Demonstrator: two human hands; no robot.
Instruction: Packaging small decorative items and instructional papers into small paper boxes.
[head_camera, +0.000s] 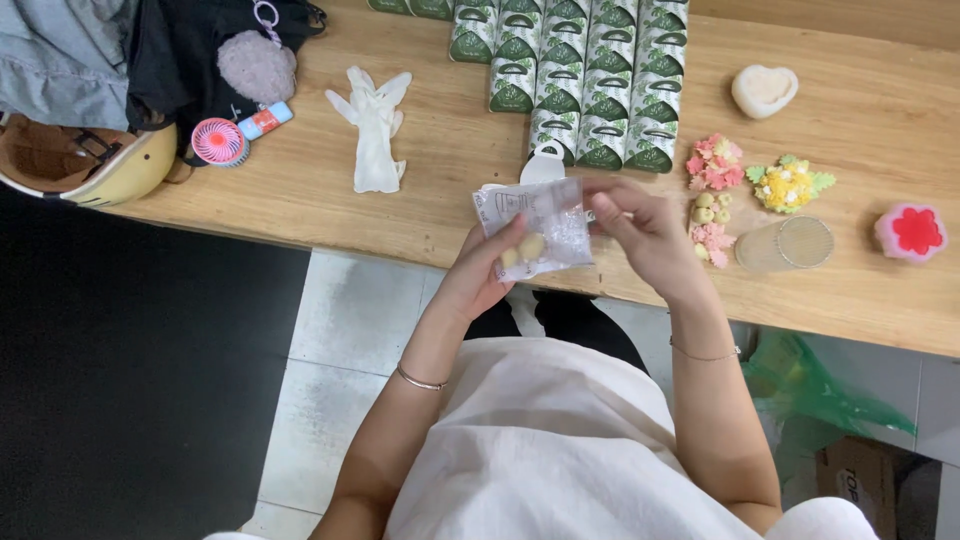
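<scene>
My left hand (478, 272) holds a small clear plastic bag (535, 222) from below, thumb pressed on its front. Small yellow pieces (524, 250) sit in the bag's lower part. My right hand (640, 228) pinches the bag's upper right edge. Both hands hover over the near edge of a wooden table (300, 190). Just right of my right hand lie small pink and yellow flower-shaped pieces (711, 195) on the wood.
Rows of green and white little boxes (580, 80) fill the table's far middle. A white glove (375, 125), pink mini fan (218, 141), yellow helmet (95, 165), heart-shaped white mould (764, 90), yellow-green flower (788, 184), clear round lid (790, 243) and red flower piece (912, 231) lie around.
</scene>
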